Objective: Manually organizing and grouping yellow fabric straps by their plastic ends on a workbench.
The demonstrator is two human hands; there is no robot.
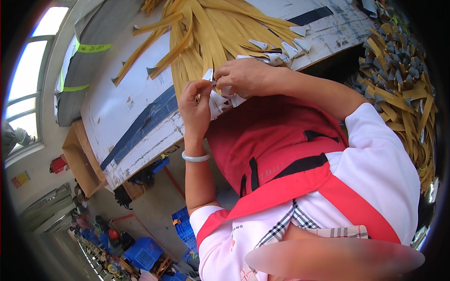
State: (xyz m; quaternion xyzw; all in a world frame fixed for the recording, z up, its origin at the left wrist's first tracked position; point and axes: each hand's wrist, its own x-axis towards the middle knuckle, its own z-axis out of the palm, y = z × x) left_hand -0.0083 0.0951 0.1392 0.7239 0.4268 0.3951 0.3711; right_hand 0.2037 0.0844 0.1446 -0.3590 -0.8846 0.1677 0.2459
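My left hand point(196, 105), with a pale bangle on its wrist, is closed in a pinch at a small white tab point(208, 74) on the end of a strip. Close beside it, my right hand point(248, 77) curls its fingers inward over other white tabs point(218, 104) at the table's edge; what its fingertips grip is hidden. Under and beyond both hands spreads a thick fan of long mustard-yellow strips point(206, 35), several of them ending in white or grey tabs. Two loose strips point(140, 56) splay out to the left of the bundle.
The strips lie on a worn white table point(136, 103) with dark blue patches point(140, 124). A big heap of similar strips with grey ends point(398, 79) hangs at the right. An open cardboard box point(82, 157) stands left of the table; blue crates point(143, 253) are on the floor.
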